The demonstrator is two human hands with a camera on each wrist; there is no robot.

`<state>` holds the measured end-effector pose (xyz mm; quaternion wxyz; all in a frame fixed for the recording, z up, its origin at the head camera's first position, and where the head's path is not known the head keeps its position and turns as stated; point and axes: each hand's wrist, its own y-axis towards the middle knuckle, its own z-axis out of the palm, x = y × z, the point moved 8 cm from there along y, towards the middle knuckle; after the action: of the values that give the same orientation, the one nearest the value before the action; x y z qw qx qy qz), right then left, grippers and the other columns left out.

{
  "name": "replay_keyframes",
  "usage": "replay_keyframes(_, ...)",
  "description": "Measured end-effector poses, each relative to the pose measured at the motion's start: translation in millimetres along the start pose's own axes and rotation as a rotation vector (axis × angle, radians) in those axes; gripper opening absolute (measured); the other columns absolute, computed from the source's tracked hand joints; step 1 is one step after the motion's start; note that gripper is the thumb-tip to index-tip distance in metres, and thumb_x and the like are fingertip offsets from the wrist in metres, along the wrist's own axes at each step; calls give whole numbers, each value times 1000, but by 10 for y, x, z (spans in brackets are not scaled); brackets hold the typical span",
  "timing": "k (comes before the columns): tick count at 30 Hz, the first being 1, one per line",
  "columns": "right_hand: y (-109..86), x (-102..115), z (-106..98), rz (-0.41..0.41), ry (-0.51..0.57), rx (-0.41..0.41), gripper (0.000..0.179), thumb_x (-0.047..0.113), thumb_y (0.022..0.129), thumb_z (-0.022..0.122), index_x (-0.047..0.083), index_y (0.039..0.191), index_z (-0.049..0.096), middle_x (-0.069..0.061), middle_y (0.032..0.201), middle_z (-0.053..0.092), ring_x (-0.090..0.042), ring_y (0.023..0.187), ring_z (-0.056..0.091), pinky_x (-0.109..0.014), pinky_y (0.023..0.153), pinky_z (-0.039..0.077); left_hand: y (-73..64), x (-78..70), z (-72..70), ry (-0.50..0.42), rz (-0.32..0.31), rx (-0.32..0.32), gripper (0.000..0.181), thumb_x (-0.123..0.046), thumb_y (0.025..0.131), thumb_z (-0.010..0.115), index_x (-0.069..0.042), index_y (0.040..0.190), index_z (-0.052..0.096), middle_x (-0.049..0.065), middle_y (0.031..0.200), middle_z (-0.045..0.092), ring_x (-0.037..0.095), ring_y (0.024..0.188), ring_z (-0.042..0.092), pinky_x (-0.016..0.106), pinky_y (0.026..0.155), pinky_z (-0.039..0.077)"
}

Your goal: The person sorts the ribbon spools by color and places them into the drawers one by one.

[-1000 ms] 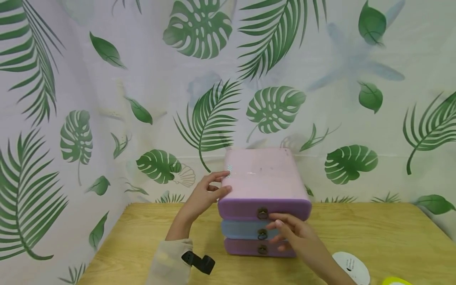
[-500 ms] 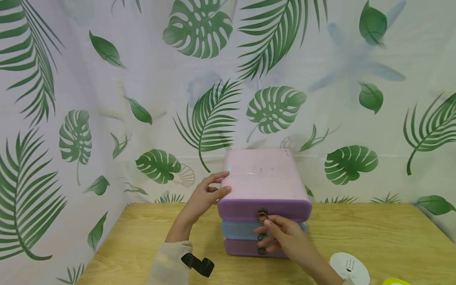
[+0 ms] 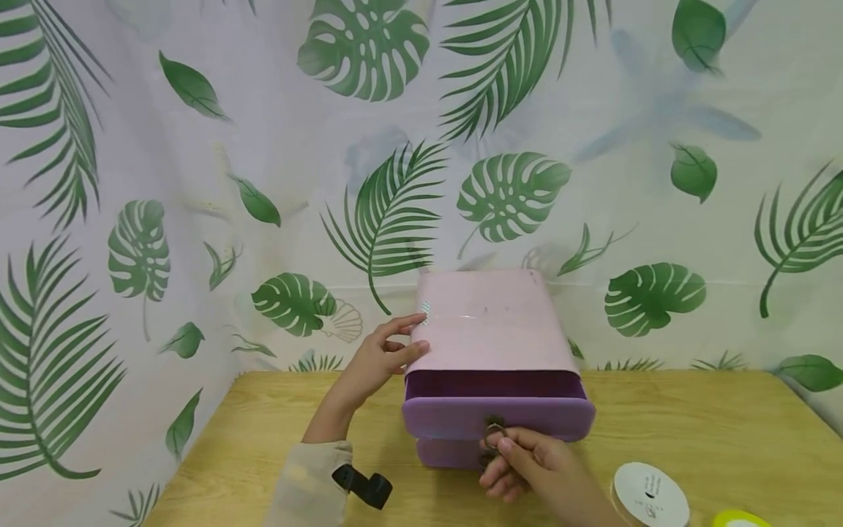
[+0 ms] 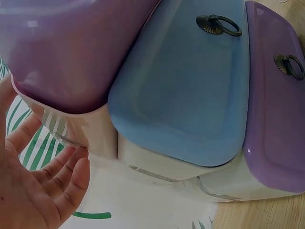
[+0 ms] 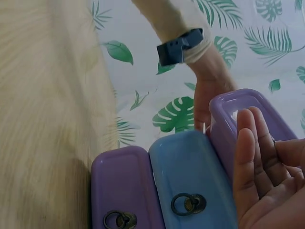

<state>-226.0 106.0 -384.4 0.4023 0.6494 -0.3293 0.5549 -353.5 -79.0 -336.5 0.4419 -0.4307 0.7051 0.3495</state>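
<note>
We judge the top drawer (image 3: 441,421) to be light, stiff plastic, smooth enough to slip under flat fingers, so its ring pull (image 3: 494,424) looks the sensible place to take hold. Our right hand (image 3: 540,468) pinches that ring between thumb and forefinger; a straight, gentle draw should suit so thin a ring. Our left hand (image 3: 375,362) has its fingers spread and loosely bent, touching the left side of the pink casing (image 3: 494,322); that steadying seems wise, as the casing is probably light enough to slide. The top drawer stands partway out of the casing, on our wooden desk (image 3: 263,446). It is glossy purple with rounded corners; below it come a blue drawer (image 4: 186,90) and a lower purple drawer (image 4: 274,105), each with a bronze-coloured pull (image 4: 212,25).
</note>
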Motion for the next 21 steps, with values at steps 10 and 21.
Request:
replay_keyframes(10,-304,-164,170,-7,114,103,39,10,102,44,-26,116,49,13,99,72,1,83,65,-17,70,53,-31,-10,-36,25,-6,2,53,-33,92,64,-33,142,47,11,143,41,22,107,57,40,87,51)
replay_keyframes(21,-430,-290,236,-102,166,30,24,-8,97,43,-15,107,64,15,103,71,0,92,64,-17,74,53,-60,-11,-32,20,-5,0,53,-33,92,64,-32,143,47,11,142,41,20,101,56,35,82,49)
